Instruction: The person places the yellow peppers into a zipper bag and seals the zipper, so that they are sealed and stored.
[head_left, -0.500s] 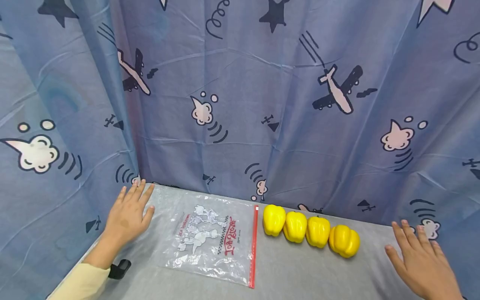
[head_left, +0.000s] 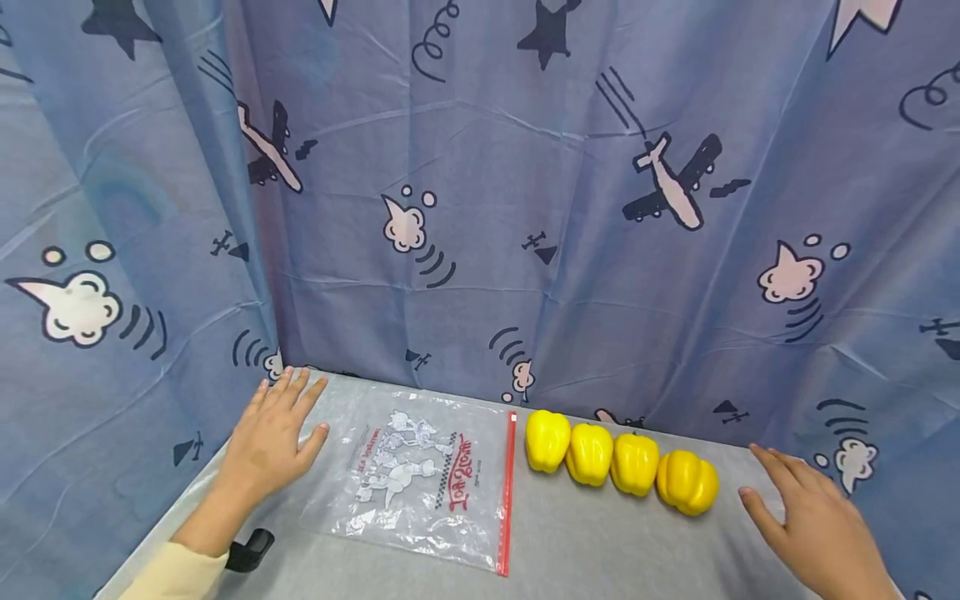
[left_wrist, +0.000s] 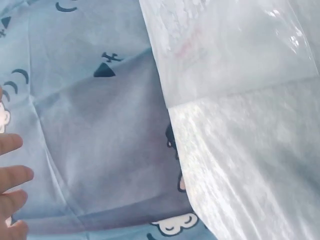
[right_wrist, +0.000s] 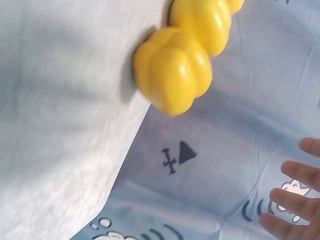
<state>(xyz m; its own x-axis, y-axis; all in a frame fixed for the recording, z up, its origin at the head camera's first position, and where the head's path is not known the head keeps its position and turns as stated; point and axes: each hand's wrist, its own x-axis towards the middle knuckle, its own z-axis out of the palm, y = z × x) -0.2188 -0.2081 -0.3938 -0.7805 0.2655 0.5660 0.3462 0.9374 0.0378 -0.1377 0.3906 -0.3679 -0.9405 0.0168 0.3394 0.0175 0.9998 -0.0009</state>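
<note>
My left hand [head_left: 268, 442] is held with fingers extended and nothing in it, to the left of a clear zip bag [head_left: 405, 533]. The bag lies flat, with a red zip strip along its right edge and printed figures and red lettering on it. Several yellow bell peppers [head_left: 634, 464] stand in a row right of the bag. My right hand [head_left: 817, 525], fingers straight and holding nothing, is to the right of the row. Nearest to it is the end bell pepper [right_wrist: 172, 70], large in the right wrist view. Fingertips [left_wrist: 15, 177] show at the left wrist view's edge.
A grey-covered table [head_left: 600, 550] carries the bag and peppers. Blue patterned curtain [head_left: 480, 208] hangs behind it and along both sides. A black band [head_left: 250, 550] shows by my left wrist.
Both hands have moved inward: the left one to the right toward the bag, the right one to the left toward the peppers. Bag and peppers lie as before.
</note>
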